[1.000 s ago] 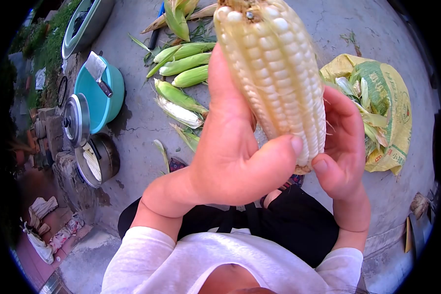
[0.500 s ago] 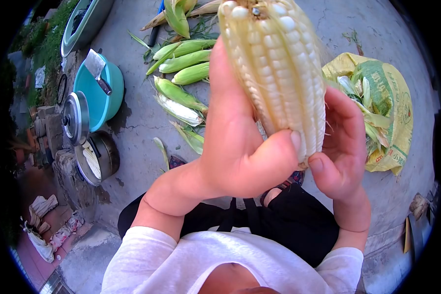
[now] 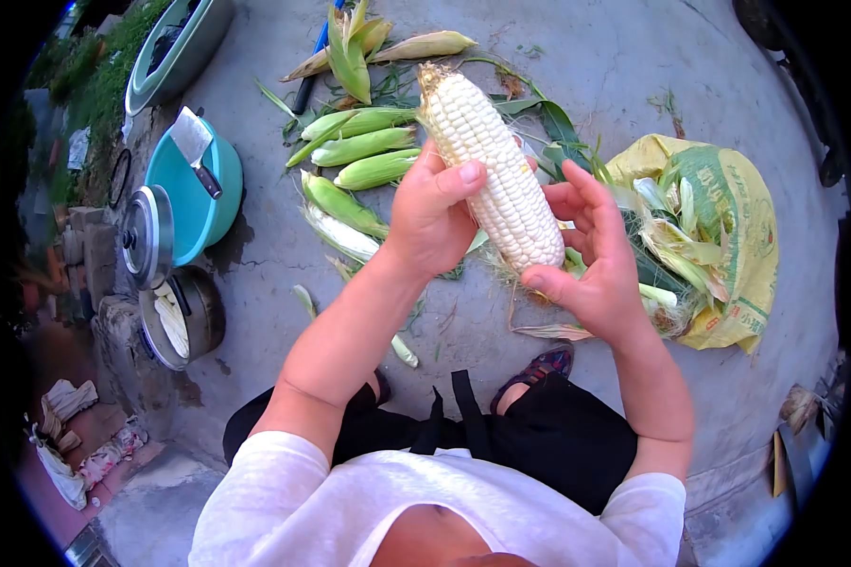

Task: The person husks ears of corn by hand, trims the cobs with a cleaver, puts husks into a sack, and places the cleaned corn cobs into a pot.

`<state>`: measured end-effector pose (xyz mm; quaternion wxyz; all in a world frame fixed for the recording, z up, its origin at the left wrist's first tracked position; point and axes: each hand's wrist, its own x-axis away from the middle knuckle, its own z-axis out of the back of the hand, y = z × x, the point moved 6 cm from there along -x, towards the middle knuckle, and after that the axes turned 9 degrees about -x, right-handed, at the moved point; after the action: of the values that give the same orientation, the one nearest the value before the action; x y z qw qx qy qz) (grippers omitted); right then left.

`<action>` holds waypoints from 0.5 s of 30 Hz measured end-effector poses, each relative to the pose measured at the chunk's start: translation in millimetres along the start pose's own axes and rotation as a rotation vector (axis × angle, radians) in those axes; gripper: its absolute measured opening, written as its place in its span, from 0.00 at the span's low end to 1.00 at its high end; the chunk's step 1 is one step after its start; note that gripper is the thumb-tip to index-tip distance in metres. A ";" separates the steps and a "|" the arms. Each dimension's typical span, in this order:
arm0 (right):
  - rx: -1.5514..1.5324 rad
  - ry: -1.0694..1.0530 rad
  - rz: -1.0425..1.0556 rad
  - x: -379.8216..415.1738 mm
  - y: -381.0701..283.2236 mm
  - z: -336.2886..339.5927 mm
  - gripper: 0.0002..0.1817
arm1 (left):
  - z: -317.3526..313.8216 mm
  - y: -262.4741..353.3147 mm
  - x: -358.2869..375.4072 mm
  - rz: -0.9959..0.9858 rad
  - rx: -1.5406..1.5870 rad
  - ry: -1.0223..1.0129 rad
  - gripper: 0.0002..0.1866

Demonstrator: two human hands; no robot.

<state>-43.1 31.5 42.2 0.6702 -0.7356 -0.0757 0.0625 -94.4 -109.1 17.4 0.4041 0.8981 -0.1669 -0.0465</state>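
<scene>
A husked ear of white corn (image 3: 501,175) is held up in front of me, tilted, its brown stub at the upper left. My left hand (image 3: 435,213) grips its left side, thumb across the kernels. Around the lower right end curls my right hand (image 3: 596,255), its thumb at the tip and its fingers partly hidden behind the ear. On the ground beyond my left hand lie several ears in green husk (image 3: 364,146), along with a partly peeled ear (image 3: 340,231).
At left stand a turquoise basin (image 3: 222,180) with a cleaver (image 3: 194,146) across it, a pot (image 3: 203,317) holding pale corn, and a lid (image 3: 148,236). A yellow-green sack (image 3: 752,236) with husks lies at right. Loose leaves (image 3: 558,128) litter the concrete ground.
The ear of corn has moved down and away from my head, and its kernels now face up more fully. Both hands have shifted with it, the left thumb now higher along the ear.
</scene>
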 end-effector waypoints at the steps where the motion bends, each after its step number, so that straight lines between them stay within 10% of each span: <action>1: -0.025 -0.010 -0.016 -0.6 2.5 -3.2 0.48 | 2.4 0.4 0.5 -0.002 0.004 -0.001 0.30; 7: -0.288 -0.043 -0.139 -12.9 16.1 -7.7 0.45 | 19.0 10.5 0.8 -0.008 -0.149 0.036 0.31; 11: -0.584 -0.066 -0.303 -15.6 27.3 -3.8 0.38 | 43.7 19.2 -2.2 0.152 0.277 -0.117 0.31; 15: -0.550 -0.106 -0.344 -14.7 40.1 -4.7 0.37 | 87.2 65.7 -8.2 -0.047 -0.212 0.105 0.30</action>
<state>-55.4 20.5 2.6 0.4422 -0.8613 -0.2475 -0.0361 -138.4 -208.8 7.3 0.5036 0.8554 -0.1183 -0.0262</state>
